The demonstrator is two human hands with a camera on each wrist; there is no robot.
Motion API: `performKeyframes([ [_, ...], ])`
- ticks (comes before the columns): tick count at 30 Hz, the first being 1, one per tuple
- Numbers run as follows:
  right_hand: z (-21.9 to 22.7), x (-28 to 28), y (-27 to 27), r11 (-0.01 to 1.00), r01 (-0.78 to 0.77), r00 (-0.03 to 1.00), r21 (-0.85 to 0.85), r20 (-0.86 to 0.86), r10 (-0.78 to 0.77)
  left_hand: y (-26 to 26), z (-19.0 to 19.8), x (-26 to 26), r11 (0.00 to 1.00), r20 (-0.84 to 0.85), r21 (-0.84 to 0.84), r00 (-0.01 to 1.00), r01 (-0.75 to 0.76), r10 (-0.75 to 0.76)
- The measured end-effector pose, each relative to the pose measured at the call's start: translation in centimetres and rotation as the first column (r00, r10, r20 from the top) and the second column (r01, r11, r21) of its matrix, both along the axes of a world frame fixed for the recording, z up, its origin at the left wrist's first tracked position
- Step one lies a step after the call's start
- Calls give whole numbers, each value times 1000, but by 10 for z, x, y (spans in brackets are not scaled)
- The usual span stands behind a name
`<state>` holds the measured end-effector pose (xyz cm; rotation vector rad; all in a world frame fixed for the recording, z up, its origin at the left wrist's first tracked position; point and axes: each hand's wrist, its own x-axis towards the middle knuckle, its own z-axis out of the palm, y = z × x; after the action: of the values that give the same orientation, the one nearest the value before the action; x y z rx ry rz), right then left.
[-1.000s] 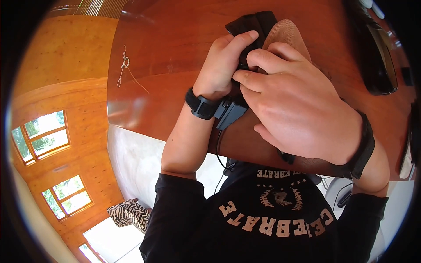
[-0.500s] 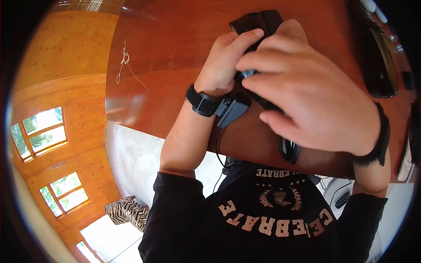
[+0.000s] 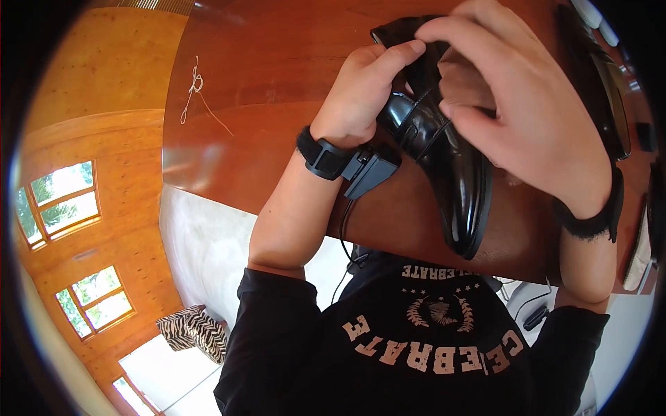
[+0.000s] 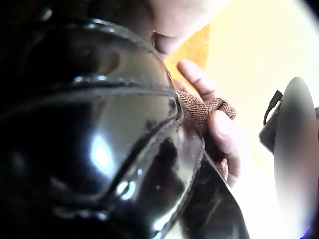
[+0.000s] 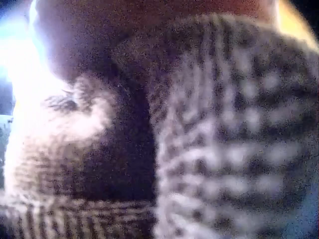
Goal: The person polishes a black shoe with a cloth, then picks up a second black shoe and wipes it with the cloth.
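Moved away from the toe with the right hand (image 3: 527, 104) since half a second ago, baring more of the black shoe (image 3: 459, 182). Pinching brown cloth (image 4: 200, 112) between right thumb and fingers, close beside the shoe. Gripping the shoe's back end in the left hand (image 3: 356, 93), with the toe bodyward of both hands, over the worktop (image 3: 267, 132).

shoe (image 3: 454, 180): black. cloth (image 4: 202, 112): brown, fine ribbed weave. worktop (image 3: 277, 111): reddish brown. string (image 3: 195, 88): white. shirt (image 3: 416, 392): black, bearing pale lettering and a pale laurel motif. wall (image 3: 132, 187): orange, flecked with dark knots. furnishing (image 3: 198, 334): black-and-white zebra stripes.
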<state>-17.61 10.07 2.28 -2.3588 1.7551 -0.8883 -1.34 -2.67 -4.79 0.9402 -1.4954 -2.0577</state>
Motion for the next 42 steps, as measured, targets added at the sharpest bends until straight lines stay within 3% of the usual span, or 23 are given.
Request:
performKeyframes([
  [4, 7, 14, 4, 961, 226, 974, 156, -63, -219, -1, 2, 1, 999, 4, -32, 1000, 27, -27],
  [7, 6, 14, 3, 946, 217, 973, 240, 24, -229, -1, 0, 1, 999, -65, -29, 998, 24, -26],
  [9, -24, -2, -1, 978, 139, 971, 159, 171, -165, -1, -2, 0, 998, -94, -58, 995, 30, -36],
  [12, -18, -14, -9, 978, 69, 981, 199, 167, -103, -1, -8, -2, 997, -110, -81, 994, 16, -25],
  [14, 18, 7, 0, 949, 244, 959, 198, 94, -266, -3, -8, -1, 995, -99, -98, 995, 19, -29],
  [16, 28, 16, 2, 943, 318, 933, 98, 144, -330, -2, -6, 0, 993, -88, -113, 995, 26, -36],
  [17, 21, 15, 3, 949, 314, 924, 3, 228, -307, 0, -3, 0, 992, -83, -121, 996, 32, -43],
  [20, 17, 22, -3, 949, 313, 892, 46, 327, -311, -1, -2, 0, 993, -85, -114, 996, 25, -34],
  [22, -10, -4, -5, 993, 10, 793, 117, 604, -79, 0, -5, -1, 995, -108, -97, 994, 10, -20],
  [23, -11, -3, -4, 963, -135, 724, 232, 687, -64, 1, -7, -2, 996, -129, -89, 991, 4, -15],
  [25, 15, -13, -1, 901, -105, 934, 421, 354, -57, 1, -9, -4, 996, -148, -87, 989, 0, -13],
  [28, 2, -27, -6, 952, -104, 989, 287, 133, 68, -4, -9, -1, 997, -108, -71, 994, 27, -35],
  [29, 4, -30, -4, 950, -133, 987, 283, 128, 100, -10, -9, 3, 989, -79, -79, 989, 122, -128],
  [32, 13, -40, 1, 925, -276, 958, 259, 155, 243, -9, -10, 2, 990, 53, -125, 997, 66, -60],
  [35, 19, -44, 2, 890, -316, 944, 329, 200, 262, -9, -9, 2, 991, 46, -103, 996, 79, -75],
  [38, 6, -35, -3, 957, -216, 973, 194, 119, 195, -2, -11, -7, 997, -16, -69, 1000, -17, 16],
  [39, 0, -31, -7, 972, -173, 982, 160, 104, 158, -4, -12, -5, 998, -30, -58, 999, 16, -18],
  [40, -6, -31, -12, 966, -160, 974, 204, 194, 120, -7, -12, -2, 998, -45, -48, 998, 51, -53],
  [42, -2, -31, -10, 955, -162, 975, 248, 187, 117, -8, -13, -1, 996, -38, -46, 997, 72, -74],
])
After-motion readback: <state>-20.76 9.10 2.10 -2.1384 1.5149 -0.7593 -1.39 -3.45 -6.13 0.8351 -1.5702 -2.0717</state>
